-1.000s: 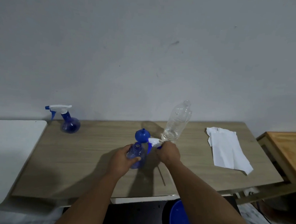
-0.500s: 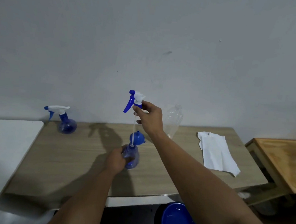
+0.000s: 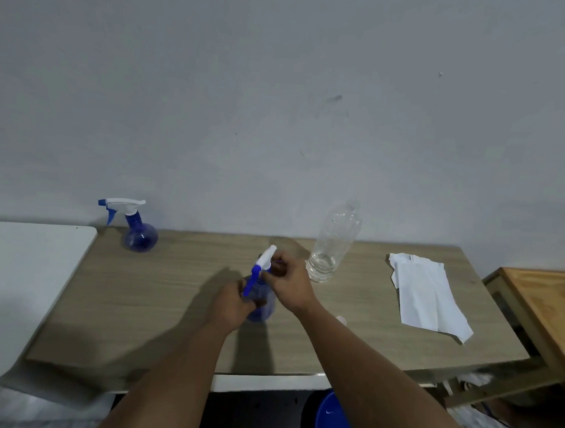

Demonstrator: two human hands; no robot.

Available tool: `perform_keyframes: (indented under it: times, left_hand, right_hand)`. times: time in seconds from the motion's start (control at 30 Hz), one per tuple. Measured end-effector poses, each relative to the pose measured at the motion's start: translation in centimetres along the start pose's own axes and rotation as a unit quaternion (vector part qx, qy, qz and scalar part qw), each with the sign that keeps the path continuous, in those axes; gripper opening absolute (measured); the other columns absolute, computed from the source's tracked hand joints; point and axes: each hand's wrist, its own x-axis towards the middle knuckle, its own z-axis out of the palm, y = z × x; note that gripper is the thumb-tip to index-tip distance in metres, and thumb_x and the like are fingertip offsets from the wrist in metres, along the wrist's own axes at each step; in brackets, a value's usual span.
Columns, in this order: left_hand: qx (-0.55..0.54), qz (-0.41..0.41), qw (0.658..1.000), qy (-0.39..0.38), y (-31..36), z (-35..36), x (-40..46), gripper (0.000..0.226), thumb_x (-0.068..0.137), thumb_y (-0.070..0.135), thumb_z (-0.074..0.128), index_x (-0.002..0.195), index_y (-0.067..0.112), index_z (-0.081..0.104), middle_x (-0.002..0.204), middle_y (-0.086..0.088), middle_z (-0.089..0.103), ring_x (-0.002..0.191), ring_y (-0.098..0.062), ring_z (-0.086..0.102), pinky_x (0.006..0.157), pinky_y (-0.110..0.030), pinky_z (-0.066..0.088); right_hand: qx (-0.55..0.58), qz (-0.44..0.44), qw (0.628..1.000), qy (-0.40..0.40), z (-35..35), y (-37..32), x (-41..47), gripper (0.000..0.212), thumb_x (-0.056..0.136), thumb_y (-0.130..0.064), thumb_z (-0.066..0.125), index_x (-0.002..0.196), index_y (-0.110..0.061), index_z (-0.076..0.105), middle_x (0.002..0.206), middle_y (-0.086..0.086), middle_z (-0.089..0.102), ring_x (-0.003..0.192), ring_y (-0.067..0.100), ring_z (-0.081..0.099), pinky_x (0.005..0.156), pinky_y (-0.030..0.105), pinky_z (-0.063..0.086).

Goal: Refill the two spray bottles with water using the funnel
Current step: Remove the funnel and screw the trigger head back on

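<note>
A blue spray bottle [image 3: 264, 307] stands at the middle of the wooden table [image 3: 156, 305]. My left hand [image 3: 231, 305] grips its round body. My right hand [image 3: 287, 280] holds its white and blue spray head [image 3: 262, 266] down on the bottle's neck. The blue funnel is hidden behind my hands. A second blue spray bottle [image 3: 138, 229] with its head on stands at the back left by the wall. A clear plastic water bottle [image 3: 333, 246] with a little water at its bottom stands uncapped just right of my right hand.
A white cloth [image 3: 430, 295] lies on the table's right part. A white surface [image 3: 15, 283] adjoins on the left, an orange-brown wooden table [image 3: 553, 309] on the right. A blue bucket [image 3: 334, 423] sits on the floor below the front edge.
My right hand has brought the spray head down from high above the bottle onto its neck. My left hand stays on the bottle. The funnel has gone out of sight.
</note>
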Motion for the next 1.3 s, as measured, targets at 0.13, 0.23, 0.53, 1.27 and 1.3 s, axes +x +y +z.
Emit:
perform_keyframes:
  times: [0.13, 0.23, 0.53, 1.27, 1.3]
  left_hand:
    - [0.031, 0.022, 0.999, -0.018, 0.1, -0.2, -0.1, 0.039, 0.077, 0.008, 0.073, 0.113, 0.021, 0.067, 0.095, 0.0, 0.072, 0.08, -0.019, 0.064, 0.071, -0.029, 0.05]
    - [0.042, 0.014, 0.999, -0.023, 0.1, -0.2, 0.0, 0.036, 0.079, 0.011, 0.071, 0.113, 0.02, 0.066, 0.097, -0.002, 0.073, 0.081, -0.022, 0.065, 0.065, -0.027, 0.046]
    - [0.007, 0.025, 0.999, -0.031, -0.2, -0.2, 0.4, 0.025, 0.085, 0.004, 0.067, 0.103, 0.021, 0.07, 0.09, 0.004, 0.073, 0.082, -0.017, 0.066, 0.077, -0.031, 0.051]
    - [0.011, 0.013, 1.0, -0.021, -1.2, 0.0, 0.6, 0.032, 0.076, 0.023, 0.072, 0.102, 0.04, 0.065, 0.071, 0.019, 0.066, 0.061, -0.005, 0.06, 0.053, -0.017, 0.04]
    - [0.01, 0.019, 1.0, -0.019, -1.2, 0.0, 0.6, 0.031, 0.074, 0.025, 0.072, 0.098, 0.043, 0.063, 0.07, 0.023, 0.066, 0.06, -0.003, 0.061, 0.051, -0.013, 0.039]
  right_hand:
    - [-0.037, 0.022, 0.999, 0.004, 0.1, 1.5, -0.8, 0.021, 0.086, 0.002, 0.075, 0.103, -0.009, 0.074, 0.099, 0.001, 0.079, 0.096, 0.011, 0.074, 0.089, 0.031, 0.057]
    - [-0.066, 0.027, 0.997, 0.0, -0.2, 1.5, -0.6, 0.014, 0.086, -0.007, 0.079, 0.096, -0.016, 0.076, 0.097, -0.002, 0.08, 0.094, 0.007, 0.074, 0.088, 0.034, 0.058]
    - [-0.228, 0.015, 0.972, -0.048, -0.3, 0.2, 0.4, 0.009, 0.084, -0.01, 0.076, 0.081, -0.011, 0.068, 0.081, 0.006, 0.07, 0.081, 0.029, 0.066, 0.08, 0.043, 0.057]
    - [-0.101, -0.006, 0.994, 0.037, 0.4, 2.0, -1.6, 0.024, 0.08, -0.008, 0.081, 0.099, -0.021, 0.072, 0.096, -0.013, 0.076, 0.096, 0.008, 0.073, 0.094, 0.041, 0.059]
    - [-0.095, 0.009, 0.994, 0.052, 0.6, 2.0, -1.6, 0.026, 0.077, -0.009, 0.084, 0.093, -0.022, 0.068, 0.089, -0.015, 0.074, 0.09, 0.008, 0.072, 0.09, 0.042, 0.059]
